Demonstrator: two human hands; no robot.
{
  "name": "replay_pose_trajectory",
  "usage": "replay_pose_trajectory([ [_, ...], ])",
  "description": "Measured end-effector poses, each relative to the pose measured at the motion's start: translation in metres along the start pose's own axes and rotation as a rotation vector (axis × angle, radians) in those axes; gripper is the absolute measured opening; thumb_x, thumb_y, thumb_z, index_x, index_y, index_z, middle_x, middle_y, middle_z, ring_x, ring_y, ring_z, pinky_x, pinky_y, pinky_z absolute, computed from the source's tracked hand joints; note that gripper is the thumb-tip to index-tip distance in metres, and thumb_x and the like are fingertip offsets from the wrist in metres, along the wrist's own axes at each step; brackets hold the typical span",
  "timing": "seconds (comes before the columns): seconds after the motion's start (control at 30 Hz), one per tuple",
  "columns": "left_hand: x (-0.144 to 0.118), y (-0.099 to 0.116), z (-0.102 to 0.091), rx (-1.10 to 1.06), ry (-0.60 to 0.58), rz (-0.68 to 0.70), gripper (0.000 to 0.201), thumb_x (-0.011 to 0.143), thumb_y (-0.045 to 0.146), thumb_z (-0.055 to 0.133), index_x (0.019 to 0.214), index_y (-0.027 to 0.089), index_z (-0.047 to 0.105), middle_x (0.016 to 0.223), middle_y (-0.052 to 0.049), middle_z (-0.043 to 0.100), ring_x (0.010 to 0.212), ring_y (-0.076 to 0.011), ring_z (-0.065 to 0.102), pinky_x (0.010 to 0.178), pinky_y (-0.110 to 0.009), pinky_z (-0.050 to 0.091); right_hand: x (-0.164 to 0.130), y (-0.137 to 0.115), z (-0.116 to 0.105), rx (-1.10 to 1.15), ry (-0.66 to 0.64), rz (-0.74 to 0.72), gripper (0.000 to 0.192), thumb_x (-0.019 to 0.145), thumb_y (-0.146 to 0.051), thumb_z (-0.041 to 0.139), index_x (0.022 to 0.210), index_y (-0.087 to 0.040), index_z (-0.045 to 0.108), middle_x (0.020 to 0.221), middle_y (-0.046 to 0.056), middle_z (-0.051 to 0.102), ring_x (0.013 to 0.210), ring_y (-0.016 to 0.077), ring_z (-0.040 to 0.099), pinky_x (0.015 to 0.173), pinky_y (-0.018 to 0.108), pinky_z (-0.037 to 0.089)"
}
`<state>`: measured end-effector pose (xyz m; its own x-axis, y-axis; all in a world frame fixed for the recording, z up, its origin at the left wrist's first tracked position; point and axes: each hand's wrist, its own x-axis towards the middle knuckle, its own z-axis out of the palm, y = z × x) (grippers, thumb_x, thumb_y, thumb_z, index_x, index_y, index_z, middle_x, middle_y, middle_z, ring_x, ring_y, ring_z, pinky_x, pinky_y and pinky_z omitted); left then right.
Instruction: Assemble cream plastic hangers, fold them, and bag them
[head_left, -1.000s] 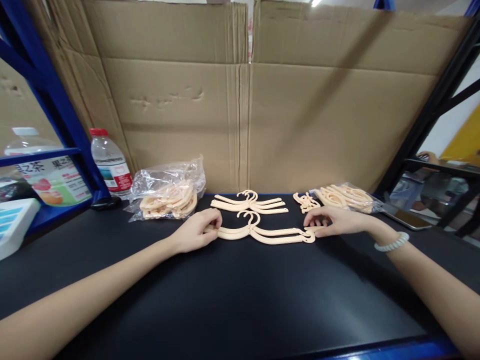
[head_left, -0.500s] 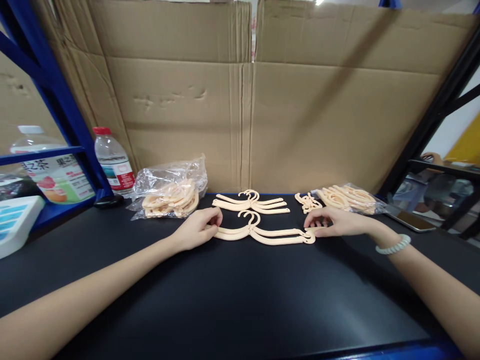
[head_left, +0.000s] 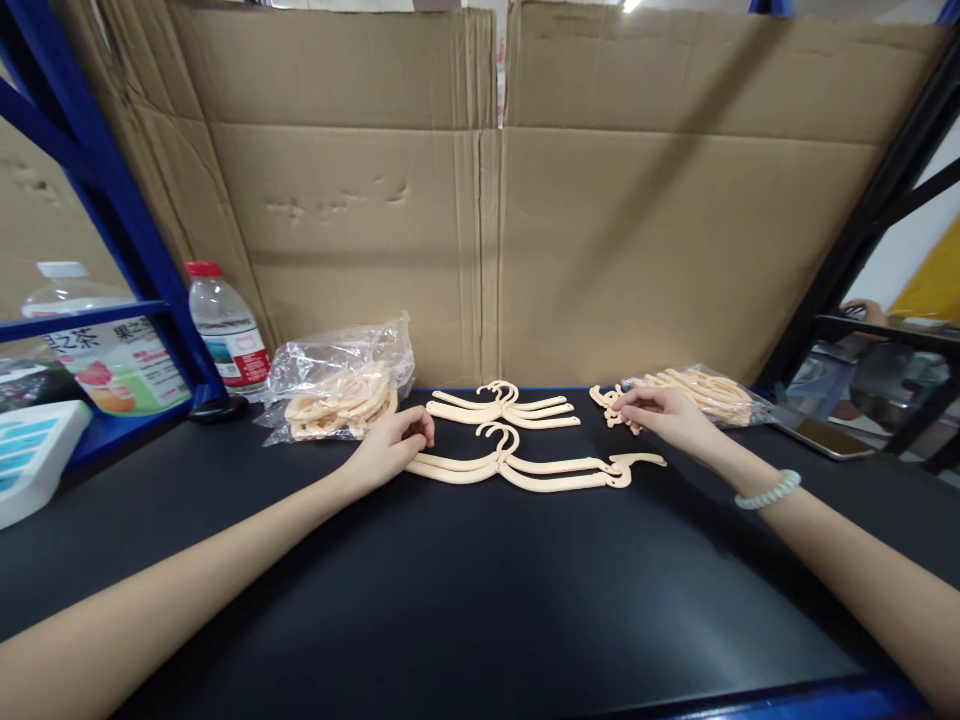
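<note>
Two cream plastic clothes hangers lie close together on the black tabletop, their hooks pointing away from me. At their left end is my left hand, fingers curled and thumb against the hanger tip, which it partly covers. A small curved connector piece sits at the right end of these hangers, its tail pointing right. Farther up, my right hand has thumb and fingertips together on a little heap of cream connector pieces. Behind the front pair, several more hangers lie stacked.
A clear bag of cream parts lies at the left, another bag at the right beside a phone. A red-capped bottle and a black mouse stand by the blue frame. Cardboard walls the back.
My right hand has left the connector piece at the hangers' right end and moved back to the small heap. My left hand has shifted slightly left, showing more of the hangers' left end.
</note>
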<state>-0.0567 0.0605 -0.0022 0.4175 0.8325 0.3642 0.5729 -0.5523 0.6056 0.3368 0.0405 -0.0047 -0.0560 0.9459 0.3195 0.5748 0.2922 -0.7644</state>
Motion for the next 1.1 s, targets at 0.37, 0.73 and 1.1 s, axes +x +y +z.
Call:
replay_pose_trajectory([
  [0.37, 0.0001, 0.0000, -0.0001, 0.029, -0.025, 0.010, 0.011, 0.064, 0.019, 0.041, 0.067, 0.019, 0.052, 0.066, 0.001, 0.059, 0.065, -0.0167, 0.055, 0.061, -0.027, 0.042, -0.0005, 0.0002, 0.0014, -0.333, 0.131, -0.221, 0.024, 0.079, -0.036, 0.051, 0.076, -0.018, 0.067, 0.067, 0.005, 0.068, 0.053, 0.0165, 0.056, 0.051, 0.029, 0.043],
  [0.73, 0.0010, 0.0013, -0.0002, 0.023, -0.076, -0.015, 0.012, 0.064, 0.019, 0.042, 0.067, 0.019, 0.054, 0.069, 0.000, 0.062, 0.068, -0.0172, 0.056, 0.062, -0.027, 0.043, -0.0006, 0.0036, 0.0014, -0.365, 0.144, -0.229, 0.024, 0.079, -0.035, 0.051, 0.076, -0.019, 0.068, 0.068, 0.005, 0.069, 0.055, 0.0170, 0.057, 0.052, 0.029, 0.043],
  [1.1, 0.0032, -0.0082, -0.0004, -0.071, -0.141, -0.063, 0.019, 0.059, 0.020, 0.042, 0.072, 0.018, 0.056, 0.070, 0.000, 0.061, 0.061, -0.0146, 0.050, 0.054, -0.024, 0.038, -0.0007, -0.0002, -0.0024, -0.365, 0.053, -0.198, 0.029, 0.079, -0.040, 0.051, 0.078, -0.018, 0.070, 0.074, 0.006, 0.071, 0.055, 0.0168, 0.057, 0.052, 0.029, 0.042],
])
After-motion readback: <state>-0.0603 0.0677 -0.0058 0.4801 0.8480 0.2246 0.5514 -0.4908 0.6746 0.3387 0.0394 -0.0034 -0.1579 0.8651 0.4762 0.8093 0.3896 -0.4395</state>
